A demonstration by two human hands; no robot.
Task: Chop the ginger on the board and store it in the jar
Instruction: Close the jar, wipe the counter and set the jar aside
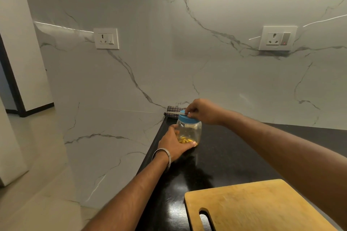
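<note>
Clear plastic jar (189,130), blue plastic lid (188,118); matt wooden board (262,204); glossy black counter (221,159).

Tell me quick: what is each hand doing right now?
Left hand: grips the lower body of the jar, steadying it on the counter.
Right hand: fingers curled on the blue lid atop the jar.
</note>
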